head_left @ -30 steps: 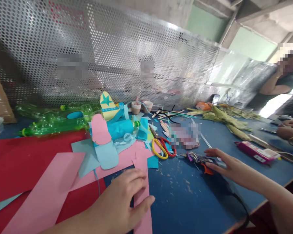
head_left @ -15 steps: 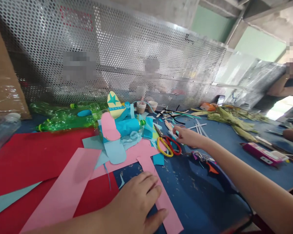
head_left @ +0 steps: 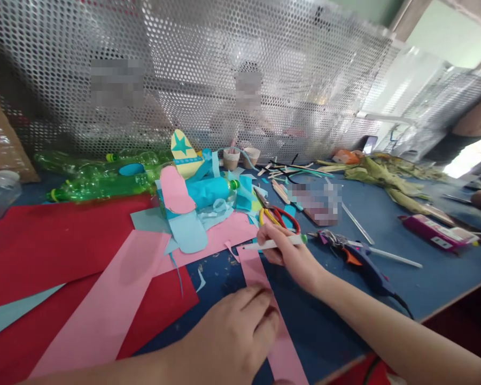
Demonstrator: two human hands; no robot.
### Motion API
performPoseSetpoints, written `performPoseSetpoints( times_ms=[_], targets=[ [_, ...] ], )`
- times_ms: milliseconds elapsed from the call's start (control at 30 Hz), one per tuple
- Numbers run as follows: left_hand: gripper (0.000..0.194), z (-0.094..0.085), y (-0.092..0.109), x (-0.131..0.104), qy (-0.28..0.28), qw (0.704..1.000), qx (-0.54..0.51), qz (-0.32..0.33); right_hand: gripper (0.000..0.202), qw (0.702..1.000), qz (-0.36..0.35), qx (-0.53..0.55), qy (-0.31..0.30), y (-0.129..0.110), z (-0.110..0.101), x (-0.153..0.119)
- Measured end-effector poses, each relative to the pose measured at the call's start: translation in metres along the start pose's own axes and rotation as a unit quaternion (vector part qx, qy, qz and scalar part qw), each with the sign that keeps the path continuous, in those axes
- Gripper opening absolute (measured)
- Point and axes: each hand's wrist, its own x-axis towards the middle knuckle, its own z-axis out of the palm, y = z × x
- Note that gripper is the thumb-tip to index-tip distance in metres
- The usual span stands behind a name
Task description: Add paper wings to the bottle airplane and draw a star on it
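Left hand [head_left: 232,337] flat on pink paper strip [head_left: 264,299] — grip apart, right hand [head_left: 288,254] grip clamped on white pen [head_left: 274,244], scissors [head_left: 278,216] just beyond, blue counter [head_left: 404,278].

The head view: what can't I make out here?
- Pen: its middle is hidden inside the right hand; its tip is too small to read.
- Pink strip: partly covered by the left hand, its near end cut by the bottom edge.
- Patch on the table: blurred out.
- Right side: motion-smeared.
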Motion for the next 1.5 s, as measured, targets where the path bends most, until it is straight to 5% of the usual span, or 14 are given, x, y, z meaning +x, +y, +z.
performPoseSetpoints(
  times_ms=[133, 400, 900, 1500],
  targets=[
    [0.057, 0.002, -0.001, 0.000, -0.004, 1.000, 0.001, 0.006, 0.014, 0.999, -0.009, 0.019, 0.040, 0.010, -0.006, 0.003],
    [0.060, -0.005, -0.007, 0.002, -0.066, 0.998, 0.021, 0.008, 0.036, 0.997, -0.041, -0.049, 0.041, 0.017, -0.010, 0.010],
    [0.057, -0.003, -0.010, 0.001, -0.057, 0.998, 0.006, -0.001, 0.035, 0.996, 0.003, -0.086, 0.017, 0.014, -0.008, 0.007],
    [0.061, 0.005, -0.017, -0.008, -0.043, 0.998, 0.032, 0.026, 0.030, 0.996, -0.029, -0.083, 0.026, 0.017, -0.010, 0.012]
  ],
)
